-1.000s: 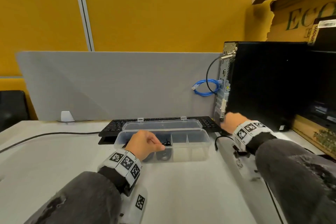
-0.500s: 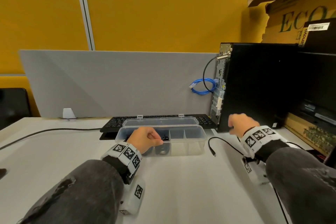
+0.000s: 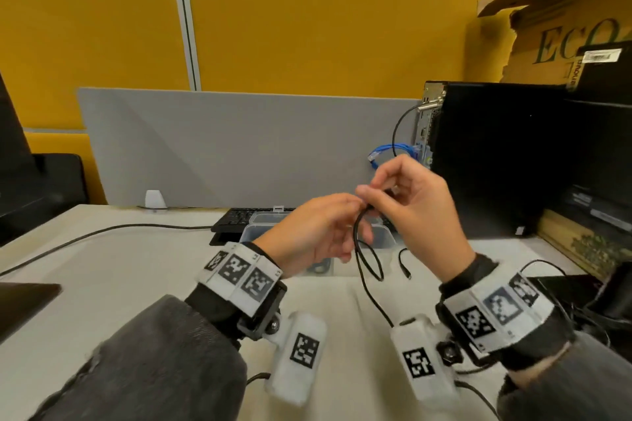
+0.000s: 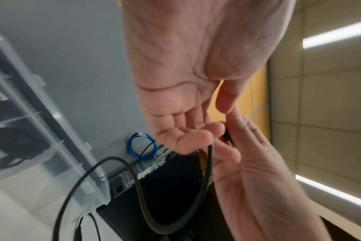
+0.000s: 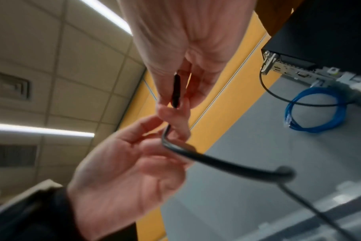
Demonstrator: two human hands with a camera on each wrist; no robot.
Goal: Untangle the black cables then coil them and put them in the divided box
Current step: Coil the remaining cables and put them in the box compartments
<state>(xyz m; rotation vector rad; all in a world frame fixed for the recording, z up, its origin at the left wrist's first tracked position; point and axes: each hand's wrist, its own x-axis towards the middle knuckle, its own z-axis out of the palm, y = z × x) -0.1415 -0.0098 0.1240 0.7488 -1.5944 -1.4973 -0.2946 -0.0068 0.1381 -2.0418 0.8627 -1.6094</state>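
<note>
Both hands are raised together above the table, in front of the clear divided box (image 3: 254, 232). My right hand (image 3: 367, 193) pinches the plug end (image 5: 176, 91) of a thin black cable (image 3: 367, 260) between thumb and fingers. My left hand (image 3: 357, 204) pinches the same cable just below the plug. From there the cable hangs in a loop (image 4: 138, 187) and runs down toward my right wrist. Another loose cable end (image 3: 405, 267) lies on the table beside the box. A dark coil (image 3: 319, 267) shows through the box wall.
A black keyboard (image 3: 236, 219) lies behind the box, against a grey divider panel (image 3: 239, 147). A black computer tower (image 3: 496, 161) stands at the right with a blue cable (image 3: 393, 150) at its back. A long black lead (image 3: 102, 232) crosses the table's left. More wires (image 3: 581, 311) lie at the right edge.
My left hand left the box and my right hand came away from the tower. Both rose and met in mid-air, holding the black cable that lay on the table.
</note>
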